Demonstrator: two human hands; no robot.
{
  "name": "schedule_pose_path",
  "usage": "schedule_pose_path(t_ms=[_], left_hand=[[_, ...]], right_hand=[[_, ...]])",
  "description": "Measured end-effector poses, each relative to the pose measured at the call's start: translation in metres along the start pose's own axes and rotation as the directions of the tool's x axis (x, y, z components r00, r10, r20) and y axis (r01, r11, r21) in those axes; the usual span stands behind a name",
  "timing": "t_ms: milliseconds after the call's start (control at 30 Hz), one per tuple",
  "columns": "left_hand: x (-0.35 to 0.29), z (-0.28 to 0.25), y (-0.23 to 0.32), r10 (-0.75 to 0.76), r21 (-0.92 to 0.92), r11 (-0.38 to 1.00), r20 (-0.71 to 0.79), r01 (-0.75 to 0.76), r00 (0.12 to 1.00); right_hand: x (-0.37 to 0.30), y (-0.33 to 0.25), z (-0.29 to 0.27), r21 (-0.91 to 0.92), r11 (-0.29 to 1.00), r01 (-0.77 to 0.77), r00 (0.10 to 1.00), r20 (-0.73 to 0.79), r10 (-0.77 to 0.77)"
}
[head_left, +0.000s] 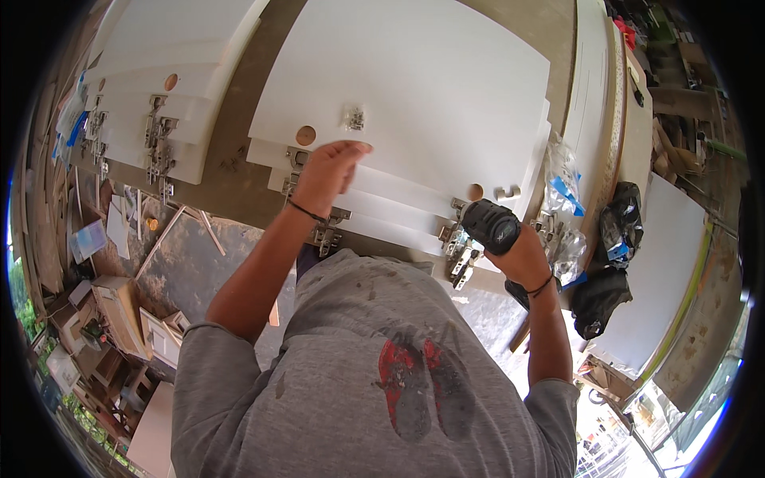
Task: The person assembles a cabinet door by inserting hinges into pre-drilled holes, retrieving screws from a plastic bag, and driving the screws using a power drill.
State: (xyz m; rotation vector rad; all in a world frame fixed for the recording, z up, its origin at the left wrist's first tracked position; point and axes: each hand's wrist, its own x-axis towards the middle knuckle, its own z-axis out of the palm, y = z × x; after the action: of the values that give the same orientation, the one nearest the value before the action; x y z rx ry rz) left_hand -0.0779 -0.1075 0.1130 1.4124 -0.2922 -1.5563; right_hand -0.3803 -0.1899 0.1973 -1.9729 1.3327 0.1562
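Over the near edge of the bench (227, 151), the black power drill (491, 225), likely heavy and rigid, suited a handle hold; the right hand (519, 253) gripped it, the left hand (323, 177) pinching its fingers closed, contents unclear.

White panel (430, 88), 12 o'clock. Tool (490, 225) black, 3 o'clock. Shirt (335, 390) grey, 2 red-and-black prints (407, 398), 6 o'clock. Hinges (166, 127) silver, 10 o'clock.
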Motion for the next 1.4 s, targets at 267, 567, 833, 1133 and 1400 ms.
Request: schedule_pose_path(t_ms=[267,567,833,1133,1400], left_hand=[[-0.018,-0.033,-0.008,0.024,-0.328,0.943,-0.091,-0.053,0.996],[-0.046,-0.061,-0.028,-0.039,-0.499,0.866,-0.085,-0.009,0.996],[-0.044,-0.115,-0.017,0.006,-0.641,0.765,-0.085,-0.059,0.996],[-0.042,-0.112,0.015,-0.081,-0.605,0.765,0.250,0.221,0.965],[-0.045,-0.070,0.041,-0.152,-0.537,0.760,0.400,0.366,0.904]], right_hand=[[0.005,0.002,0.003,-0.051,0.999,0.013,0.999,0.040,-0.011],[0.012,0.009,0.002,-0.076,0.995,0.070,0.997,0.036,-0.068],[-0.008,-0.007,0.006,-0.084,0.995,-0.057,0.998,-0.038,0.054],[-0.049,-0.082,0.016,0.076,0.997,-0.019,0.952,-0.304,0.042],[-0.031,-0.165,0.058,0.494,0.816,0.300,0.954,-0.177,-0.243]])
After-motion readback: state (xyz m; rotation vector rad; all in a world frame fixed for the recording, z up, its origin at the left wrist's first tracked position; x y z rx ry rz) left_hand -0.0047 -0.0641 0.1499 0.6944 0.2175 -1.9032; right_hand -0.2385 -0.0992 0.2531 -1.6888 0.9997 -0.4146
